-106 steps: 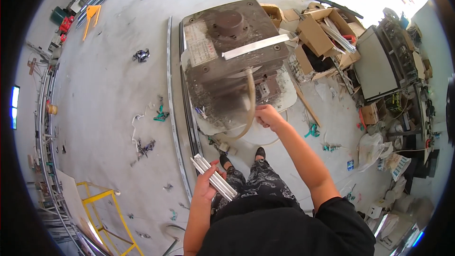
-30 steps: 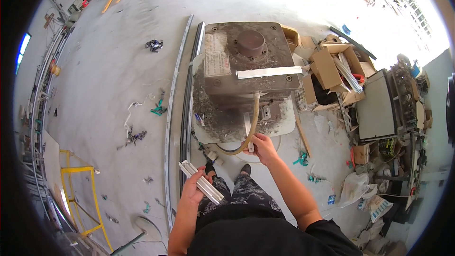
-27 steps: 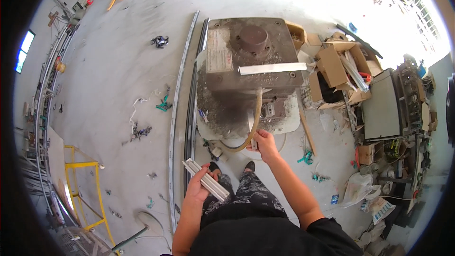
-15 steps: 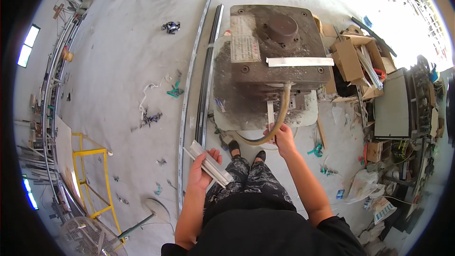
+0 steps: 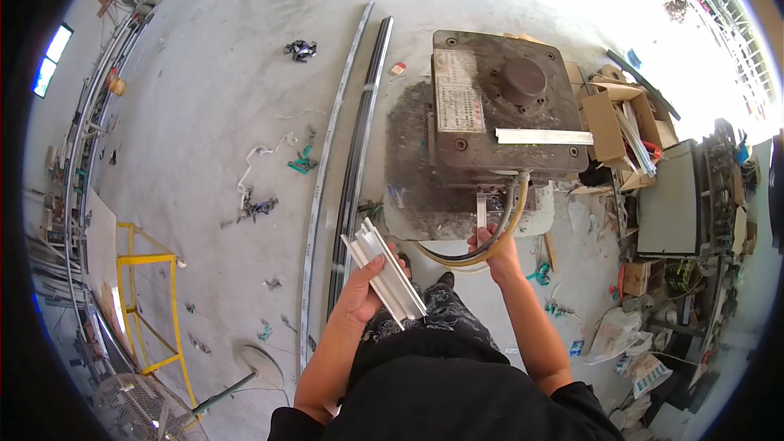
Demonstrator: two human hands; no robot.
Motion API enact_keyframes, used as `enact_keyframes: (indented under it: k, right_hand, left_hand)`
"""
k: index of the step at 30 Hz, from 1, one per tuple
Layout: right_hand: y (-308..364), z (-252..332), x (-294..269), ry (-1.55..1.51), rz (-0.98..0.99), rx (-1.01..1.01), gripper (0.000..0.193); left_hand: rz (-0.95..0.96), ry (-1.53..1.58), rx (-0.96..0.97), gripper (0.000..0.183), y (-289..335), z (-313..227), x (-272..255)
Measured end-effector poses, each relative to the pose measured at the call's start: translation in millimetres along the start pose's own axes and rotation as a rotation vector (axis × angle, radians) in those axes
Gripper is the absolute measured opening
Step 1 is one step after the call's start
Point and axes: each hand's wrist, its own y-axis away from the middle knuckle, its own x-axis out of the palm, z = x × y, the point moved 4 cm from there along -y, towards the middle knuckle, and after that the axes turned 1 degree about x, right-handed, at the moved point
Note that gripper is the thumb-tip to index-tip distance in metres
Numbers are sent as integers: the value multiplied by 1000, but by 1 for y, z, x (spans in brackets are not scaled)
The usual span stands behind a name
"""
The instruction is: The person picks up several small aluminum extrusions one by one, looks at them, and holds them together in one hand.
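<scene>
My left hand (image 5: 363, 294) is closed around a small bundle of pale metal profile strips (image 5: 392, 278), held slanting above my legs. My right hand (image 5: 500, 260) grips the near end of a single pale profile strip (image 5: 481, 211). That strip's far end reaches the front of a brown machine (image 5: 478, 151), under its thick top plate; whether it sits in a slot there is hidden. Yellowish and dark hoses (image 5: 508, 220) loop from the machine's front, close by my right fingers. Across the top plate lies another pale profile strip (image 5: 545, 137), beside a round raised cap (image 5: 523, 80).
Long metal profiles (image 5: 359, 139) lie on the floor left of the machine. A floor fan (image 5: 135, 408) and a yellow frame (image 5: 149, 260) stand at left. Cardboard boxes (image 5: 608, 126) and a cluttered rack (image 5: 723, 196) line the right. Green scraps (image 5: 303, 159) litter the floor.
The view has shifted, so the machine appears lower and further right. The bundle in my left hand has risen and turned slightly. My right hand still holds its strip at the machine.
</scene>
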Motion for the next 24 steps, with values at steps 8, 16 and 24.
enact_keyframes:
  k: [8,16,24]
  right_hand:
    - [1,2,4,-41,50,10,20]
    - [-15,0,-1,84,129,-89,14]
    - [-15,0,-2,99,128,-81,13]
  left_hand:
    - [25,65,8,29,12,40,11]
    - [-82,52,32,29,35,78,20]
    - [10,118,-44,31,30,82,22]
